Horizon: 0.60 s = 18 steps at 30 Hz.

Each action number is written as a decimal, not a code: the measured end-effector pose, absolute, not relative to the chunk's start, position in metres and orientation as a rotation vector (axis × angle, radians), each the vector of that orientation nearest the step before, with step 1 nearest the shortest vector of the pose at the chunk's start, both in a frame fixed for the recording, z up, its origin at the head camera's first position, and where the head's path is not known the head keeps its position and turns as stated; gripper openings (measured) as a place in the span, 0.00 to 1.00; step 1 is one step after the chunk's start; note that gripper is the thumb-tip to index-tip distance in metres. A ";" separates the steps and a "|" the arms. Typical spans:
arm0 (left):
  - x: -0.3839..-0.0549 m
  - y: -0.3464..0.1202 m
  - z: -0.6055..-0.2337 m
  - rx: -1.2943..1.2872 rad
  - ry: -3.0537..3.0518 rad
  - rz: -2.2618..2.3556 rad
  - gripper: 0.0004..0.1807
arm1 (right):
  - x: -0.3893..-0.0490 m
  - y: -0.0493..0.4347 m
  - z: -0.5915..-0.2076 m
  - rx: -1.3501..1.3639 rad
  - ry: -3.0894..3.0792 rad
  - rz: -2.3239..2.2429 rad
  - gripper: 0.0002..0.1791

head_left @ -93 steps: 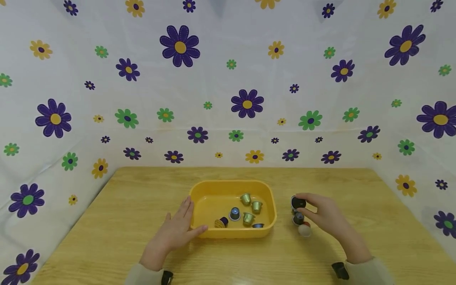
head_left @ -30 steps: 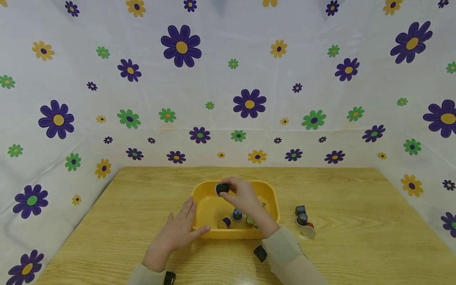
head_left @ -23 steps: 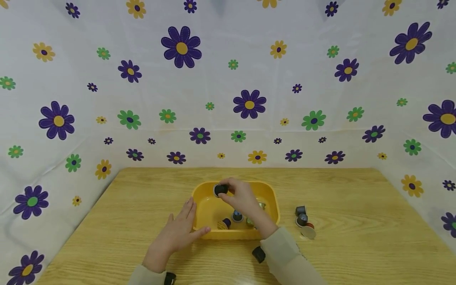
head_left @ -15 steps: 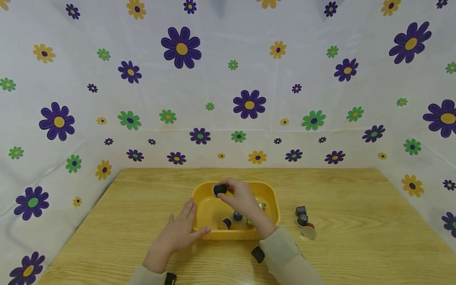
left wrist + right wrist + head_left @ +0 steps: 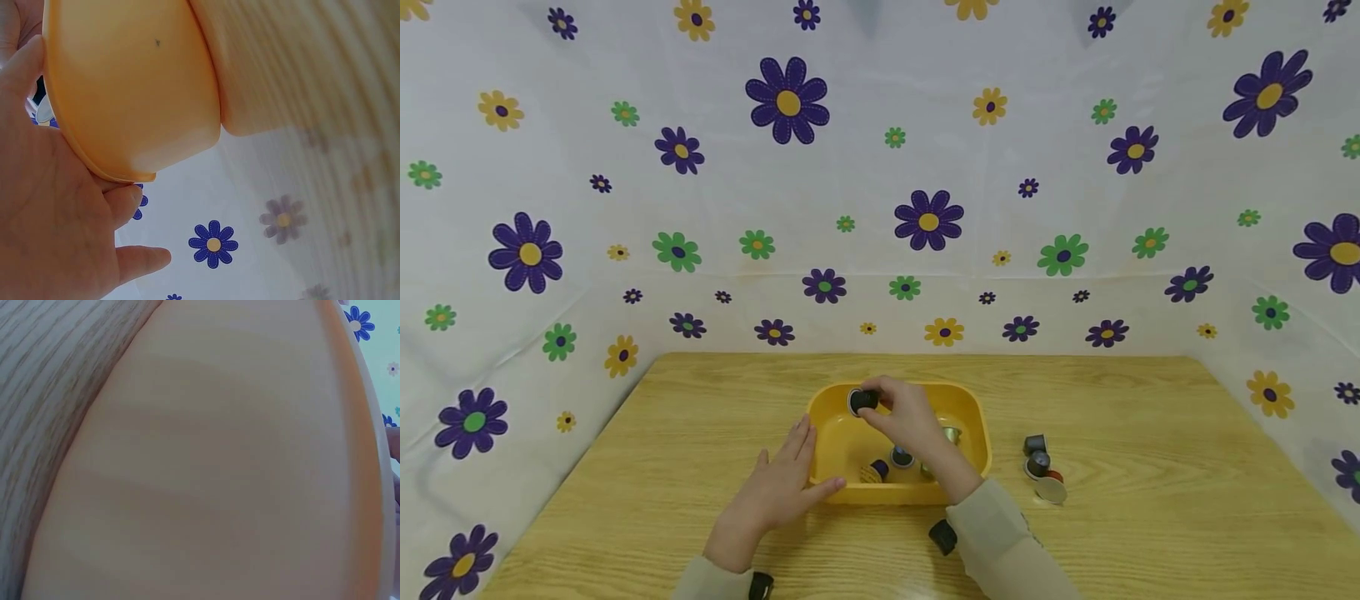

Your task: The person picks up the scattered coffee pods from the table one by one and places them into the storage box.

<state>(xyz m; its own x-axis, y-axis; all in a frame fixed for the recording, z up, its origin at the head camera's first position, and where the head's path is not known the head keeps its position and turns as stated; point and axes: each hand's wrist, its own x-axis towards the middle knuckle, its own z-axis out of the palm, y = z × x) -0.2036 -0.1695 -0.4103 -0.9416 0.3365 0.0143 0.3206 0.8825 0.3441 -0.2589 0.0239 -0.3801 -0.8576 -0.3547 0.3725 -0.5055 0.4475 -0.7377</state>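
Observation:
My right hand point(image 5: 910, 417) pinches a black coffee capsule point(image 5: 862, 402) between thumb and fingers, above the back left part of a yellow plastic tub point(image 5: 899, 493). The capsule lies sideways, its pale rim facing left. At the tub's left end rests my left hand point(image 5: 772, 487), fingers fairly straight along the rim; the left wrist view shows this palm point(image 5: 50, 212) against the tub's edge. Inside the tub are a purple-and-gold capsule point(image 5: 874, 472), a blue capsule point(image 5: 902, 456) and a light green capsule point(image 5: 952, 435). The right forearm hides part of the tub's contents. Its outer wall point(image 5: 219, 456) fills the right wrist view.
Right of the tub, several capsules point(image 5: 1037, 462) lie bunched on the wooden table point(image 5: 1120, 500), one showing its pale lid point(image 5: 1051, 490). Behind the table hangs a white cloth point(image 5: 850, 167) with printed flowers. Dark wrist devices point(image 5: 943, 537) show by both sleeves.
My right hand took the black capsule from the bunch at the right and carried it left over the tub. Over the last second it has hardly moved. The left hand stays on the rim.

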 end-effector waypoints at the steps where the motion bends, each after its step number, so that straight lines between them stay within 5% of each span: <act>1: -0.203 -0.169 -0.410 0.526 3.006 0.540 0.47 | -0.259 0.024 -0.380 0.761 -2.529 1.374 0.15; 18: -0.202 -0.170 -0.412 0.525 3.037 0.490 0.48 | -0.249 0.029 -0.374 0.823 -2.490 1.251 0.17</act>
